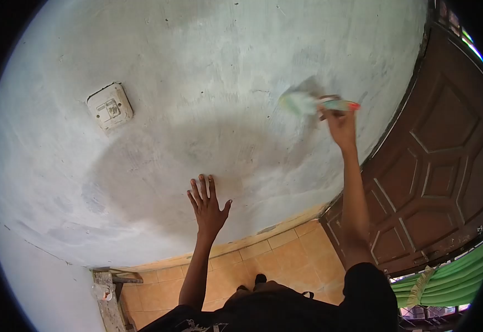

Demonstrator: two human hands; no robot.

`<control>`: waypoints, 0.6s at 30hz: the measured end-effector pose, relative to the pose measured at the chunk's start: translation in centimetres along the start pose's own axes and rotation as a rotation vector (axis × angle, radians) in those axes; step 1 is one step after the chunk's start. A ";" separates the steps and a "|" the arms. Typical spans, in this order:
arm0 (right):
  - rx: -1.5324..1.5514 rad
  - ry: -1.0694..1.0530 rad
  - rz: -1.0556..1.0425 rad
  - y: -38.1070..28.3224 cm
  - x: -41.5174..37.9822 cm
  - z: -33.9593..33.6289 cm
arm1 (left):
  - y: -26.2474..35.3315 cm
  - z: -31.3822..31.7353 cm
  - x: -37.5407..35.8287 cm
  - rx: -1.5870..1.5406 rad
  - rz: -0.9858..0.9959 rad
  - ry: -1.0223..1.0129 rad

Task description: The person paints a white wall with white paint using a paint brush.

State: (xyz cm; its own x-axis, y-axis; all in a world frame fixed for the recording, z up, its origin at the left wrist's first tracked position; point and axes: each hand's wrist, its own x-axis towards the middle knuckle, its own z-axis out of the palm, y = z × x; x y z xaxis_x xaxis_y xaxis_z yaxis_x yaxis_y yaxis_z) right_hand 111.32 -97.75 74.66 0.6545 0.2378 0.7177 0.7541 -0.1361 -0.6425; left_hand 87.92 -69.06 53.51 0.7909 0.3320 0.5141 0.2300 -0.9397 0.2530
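Observation:
My right hand (341, 124) is raised at the upper right, its fingers closed round the handle of a brush-like tool (302, 103). The tool's pale head is blurred by motion and lies at the wall, pointing left; the handle has green and red colours. Lower down, near the middle, my left hand (207, 207) rests flat on the grey-white wall (191, 72) with its fingers spread and nothing in it. Shadows of my head and arms fall on the wall.
A white switch plate (110, 106) is on the wall at the left. On the right stands a brown panelled door (435, 149), with a green curtain (457, 274) below it. Orange floor tiles (274, 254) and a wooden bench (108, 310) show at the bottom.

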 end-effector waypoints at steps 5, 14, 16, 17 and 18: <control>0.110 -0.194 0.038 0.2 -2.8 1.9 | -0.2 0.1 -0.2 0.009 0.002 0.006; 0.295 0.057 -0.098 2.7 -2.6 4.6 | 0.1 -0.2 0.1 0.026 0.022 0.010; 0.172 0.113 -0.081 -2.1 -1.5 1.9 | 0.4 -0.2 -0.3 0.034 0.006 0.015; 0.135 0.117 -0.053 -2.5 -1.5 1.4 | 0.6 -0.1 -0.2 0.030 -0.009 0.017; 0.187 0.018 -0.081 -0.5 -2.1 2.3 | 0.9 0.0 0.0 0.024 -0.018 0.019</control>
State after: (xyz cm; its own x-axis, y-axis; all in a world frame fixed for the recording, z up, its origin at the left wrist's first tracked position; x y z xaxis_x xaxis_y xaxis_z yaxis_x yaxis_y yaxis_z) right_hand 109.40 -95.94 72.84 0.5941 0.2231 0.7729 0.7822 0.0642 -0.6198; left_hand 88.16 -69.95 53.71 0.7758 0.3504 0.5248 0.2581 -0.9351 0.2429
